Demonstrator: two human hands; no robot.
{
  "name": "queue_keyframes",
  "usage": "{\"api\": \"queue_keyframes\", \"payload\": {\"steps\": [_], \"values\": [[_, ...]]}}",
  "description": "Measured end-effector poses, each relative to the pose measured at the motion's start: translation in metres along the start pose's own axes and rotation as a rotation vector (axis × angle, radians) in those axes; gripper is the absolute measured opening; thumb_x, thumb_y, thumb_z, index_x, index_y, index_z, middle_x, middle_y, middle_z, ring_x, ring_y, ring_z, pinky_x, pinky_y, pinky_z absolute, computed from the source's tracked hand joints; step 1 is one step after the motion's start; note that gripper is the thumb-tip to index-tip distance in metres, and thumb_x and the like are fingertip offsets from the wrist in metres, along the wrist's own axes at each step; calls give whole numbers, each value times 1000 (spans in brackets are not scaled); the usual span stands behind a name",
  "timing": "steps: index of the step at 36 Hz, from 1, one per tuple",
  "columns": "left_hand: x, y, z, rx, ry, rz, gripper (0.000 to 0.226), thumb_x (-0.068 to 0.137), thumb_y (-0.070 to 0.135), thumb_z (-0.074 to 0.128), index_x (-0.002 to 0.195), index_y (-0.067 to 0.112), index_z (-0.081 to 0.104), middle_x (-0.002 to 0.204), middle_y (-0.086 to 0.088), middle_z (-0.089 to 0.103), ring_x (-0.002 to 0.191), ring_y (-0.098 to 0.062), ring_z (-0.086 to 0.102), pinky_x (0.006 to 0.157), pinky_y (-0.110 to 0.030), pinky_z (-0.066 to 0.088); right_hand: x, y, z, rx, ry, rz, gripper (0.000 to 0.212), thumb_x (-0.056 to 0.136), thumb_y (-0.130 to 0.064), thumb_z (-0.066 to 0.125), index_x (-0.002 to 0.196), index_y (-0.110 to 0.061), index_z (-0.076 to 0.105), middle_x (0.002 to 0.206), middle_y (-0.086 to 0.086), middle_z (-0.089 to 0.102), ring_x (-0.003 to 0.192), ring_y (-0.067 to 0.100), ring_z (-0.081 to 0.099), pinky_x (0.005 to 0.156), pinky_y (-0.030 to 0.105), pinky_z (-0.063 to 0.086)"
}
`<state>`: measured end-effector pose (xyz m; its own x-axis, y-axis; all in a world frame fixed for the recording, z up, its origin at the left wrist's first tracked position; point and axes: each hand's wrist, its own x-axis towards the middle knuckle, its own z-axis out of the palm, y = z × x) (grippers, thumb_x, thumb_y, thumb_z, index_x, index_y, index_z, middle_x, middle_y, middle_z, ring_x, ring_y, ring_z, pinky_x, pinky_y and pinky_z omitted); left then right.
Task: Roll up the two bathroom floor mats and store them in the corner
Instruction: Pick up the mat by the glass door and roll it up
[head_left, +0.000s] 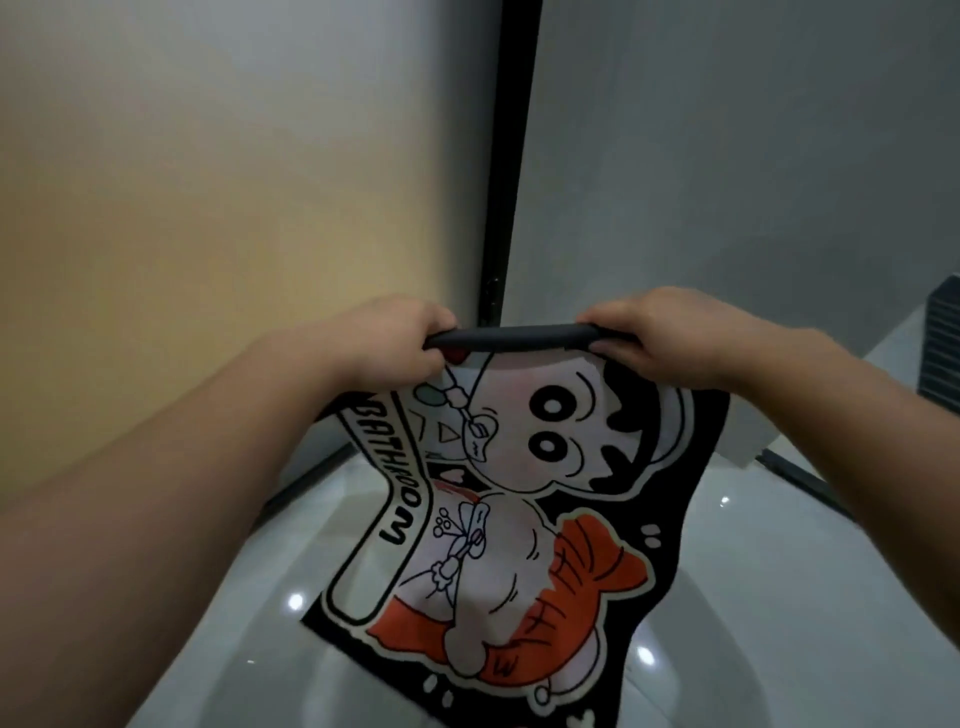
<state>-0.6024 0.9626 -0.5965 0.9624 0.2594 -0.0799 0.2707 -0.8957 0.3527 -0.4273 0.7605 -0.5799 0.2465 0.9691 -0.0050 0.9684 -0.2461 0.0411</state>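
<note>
Black mat (498, 519): cartoon kid print, "BATHROOM" lettering, far edge curled into a small roll, rest draping down to the glossy white floor (779, 597)
Left hand (400, 338): clamped on the roll's left end
Right hand (654, 338): closed around the right end
Corner: just beyond, with a black door frame (511, 182)

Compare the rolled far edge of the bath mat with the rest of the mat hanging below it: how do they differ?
1. The rolled edge is a tight dark tube showing plain backing; the hanging part is open, showing the cartoon print.
2. The rolled edge is gripped by the left hand and right hand; the hanging part drapes unheld toward the floor.
Both are one mat.
</note>
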Motion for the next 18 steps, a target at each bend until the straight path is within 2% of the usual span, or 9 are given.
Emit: {"api": "queue_keyframes", "payload": {"steps": [3, 6, 9, 12, 15, 18], "values": [[-8, 0, 0, 59, -31, -21, 19, 88, 11, 47, 95, 26, 56, 73, 6, 54, 65, -5, 48, 52, -23, 32, 5, -3, -4, -45, 8, -3, 19, 97, -33, 42, 107, -23, 56, 95, 7, 67, 84, 29, 59, 73, 41, 48], [-14, -3, 7, 137, 6, -34, 23, 90, 9, 42, 107, 21, 53, 76, 0, 54, 65, -14, 47, 51, -25, 30, 6, -7, 1, -54, 24, -38, 26, 97, -24, 44, 121, -24, 55, 102, 8, 68, 88, 30, 60, 76, 41, 49], [-18, -10, 12, 192, 69, -9, 26, 91, 13, 41, 114, 23, 50, 85, -5, 60, 72, -22, 52, 55, -30, 34, 2, -8, 9, -84, 46, -59, 46, 96, -19, 46, 140, -29, 39, 125, 5, 62, 104, 29, 59, 81, 34, 45], [-19, -17, 15, 178, 59, -11, 21, 93, 17, 41, 109, 27, 50, 73, 2, 54, 63, -13, 48, 52, -28, 33, -2, -8, 15, -140, 12, -67, 60, 95, -15, 43, 149, -30, 20, 138, 2, 51, 116, 25, 53, 80, 28, 37], [-18, -23, 20, 229, 47, 22, 19, 94, 20, 43, 110, 24, 50, 68, 4, 50, 63, -18, 49, 56, -31, 34, -7, -6, 21, -174, 7, -99, 71, 93, -11, 43, 150, -34, 8, 124, 2, 55, 101, 25, 57, 72, 29, 40], [-17, -29, 23, 230, 47, 38, 21, 94, 21, 43, 114, 23, 49, 79, -2, 57, 72, -24, 53, 62, -33, 40, -10, -5, 25, -187, 4, -106, 76, 93, -13, 42, 149, -36, -3, 111, 1, 54, 89, 25, 57, 67, 31, 42]]}}
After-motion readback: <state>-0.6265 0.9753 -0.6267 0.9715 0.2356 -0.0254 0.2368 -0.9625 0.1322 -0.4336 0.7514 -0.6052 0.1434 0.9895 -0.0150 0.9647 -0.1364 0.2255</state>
